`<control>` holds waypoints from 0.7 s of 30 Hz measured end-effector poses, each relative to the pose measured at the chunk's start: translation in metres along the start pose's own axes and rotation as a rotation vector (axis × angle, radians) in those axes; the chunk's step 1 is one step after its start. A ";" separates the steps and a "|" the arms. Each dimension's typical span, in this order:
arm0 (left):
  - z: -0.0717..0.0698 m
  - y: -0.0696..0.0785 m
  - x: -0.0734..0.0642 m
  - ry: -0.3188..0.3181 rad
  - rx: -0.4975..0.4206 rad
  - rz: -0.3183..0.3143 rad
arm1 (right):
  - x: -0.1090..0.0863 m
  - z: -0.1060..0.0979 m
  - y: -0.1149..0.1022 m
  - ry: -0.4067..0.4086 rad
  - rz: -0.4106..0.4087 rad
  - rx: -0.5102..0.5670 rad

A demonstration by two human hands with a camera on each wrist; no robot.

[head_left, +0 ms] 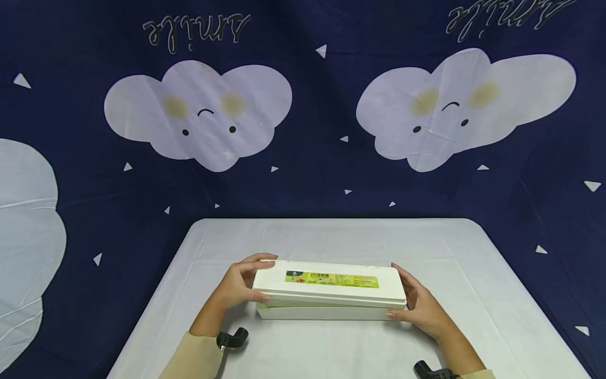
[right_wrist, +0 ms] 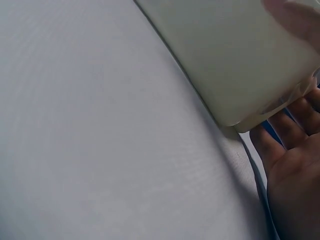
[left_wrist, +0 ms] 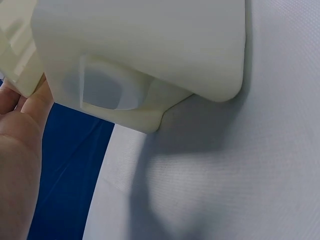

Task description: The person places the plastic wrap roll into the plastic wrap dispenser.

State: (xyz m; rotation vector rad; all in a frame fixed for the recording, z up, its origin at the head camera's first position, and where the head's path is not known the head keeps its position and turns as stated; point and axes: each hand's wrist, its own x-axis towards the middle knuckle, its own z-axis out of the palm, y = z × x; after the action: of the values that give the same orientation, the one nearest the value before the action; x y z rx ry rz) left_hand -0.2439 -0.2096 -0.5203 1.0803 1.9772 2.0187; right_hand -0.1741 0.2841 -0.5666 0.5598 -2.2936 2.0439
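Note:
A long white cling film box [head_left: 326, 313] lies across the table, with a yellow-green label [head_left: 331, 279] on its lid [head_left: 272, 281]. The lid sits slightly askew, its left end raised off the base. My left hand [head_left: 239, 284] grips the lid's left end, thumb at the front and fingers over the back edge. In the left wrist view, the lid's underside stands apart from the box's end, which has a rounded recess. My right hand [head_left: 423, 305] holds the box's right end, thumb on the lower front corner and fingers behind. The box's inside is hidden in the head view.
A white cloth-covered table [head_left: 360, 347] with rounded far corners carries the box. Behind and around it hangs a dark blue cloth [head_left: 312, 105] printed with clouds and small triangles. Black wrist cameras [head_left: 233, 338] sit at both wrists.

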 end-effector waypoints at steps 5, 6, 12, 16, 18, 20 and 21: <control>0.002 0.001 -0.001 0.016 0.000 -0.015 | 0.000 -0.002 0.001 -0.022 -0.032 0.019; 0.002 0.001 -0.001 0.019 0.002 -0.015 | 0.000 -0.002 0.000 -0.023 -0.034 0.025; 0.005 0.001 -0.003 0.037 0.025 -0.022 | 0.000 -0.003 0.000 -0.030 -0.046 0.079; 0.005 -0.001 -0.005 0.032 0.028 -0.017 | 0.000 -0.002 -0.001 -0.037 -0.053 0.097; 0.006 -0.001 -0.006 0.029 0.031 -0.019 | 0.000 -0.001 -0.002 -0.033 -0.043 0.098; 0.006 -0.001 -0.007 0.025 0.036 -0.021 | -0.001 -0.001 -0.002 -0.028 -0.040 0.086; 0.006 -0.001 -0.008 0.023 0.039 -0.023 | -0.001 -0.001 -0.002 -0.027 -0.041 0.077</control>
State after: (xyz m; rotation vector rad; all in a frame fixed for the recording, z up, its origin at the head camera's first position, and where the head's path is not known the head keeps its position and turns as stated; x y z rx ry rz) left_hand -0.2351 -0.2086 -0.5254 1.0421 2.0391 1.9981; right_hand -0.1728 0.2849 -0.5645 0.6367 -2.2065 2.1264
